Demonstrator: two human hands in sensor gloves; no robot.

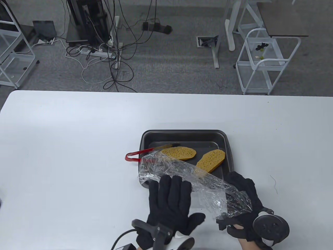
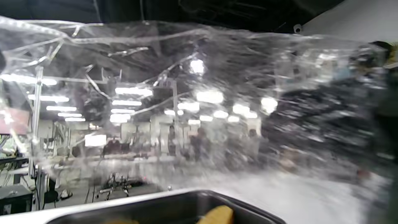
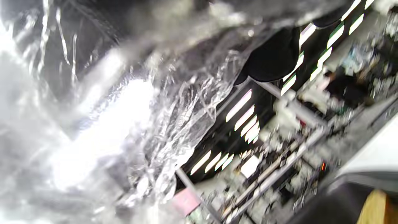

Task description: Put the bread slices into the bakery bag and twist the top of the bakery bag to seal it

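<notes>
A lab or research workspace inside an office-style building, not a kitchen. A plain white desk (image 1: pixel 78 145) stands on grey carpet (image 1: pixel 169 65). Behind it, black and white cables (image 1: pixel 114 65) sprawl loosely across the floor, running to a white power strip (image 1: pixel 97 52) and the dark base of an equipment stand (image 1: pixel 87 23). A floor outlet box (image 1: pixel 206 41) sits in the carpet. White metal wire carts (image 1: pixel 262 61) stand at the far right and far left. The wrist views show, blurred, long rows of ceiling strip lights (image 2: pixel 130 91) and benches crowded with gear (image 3: pixel 311 149).
</notes>
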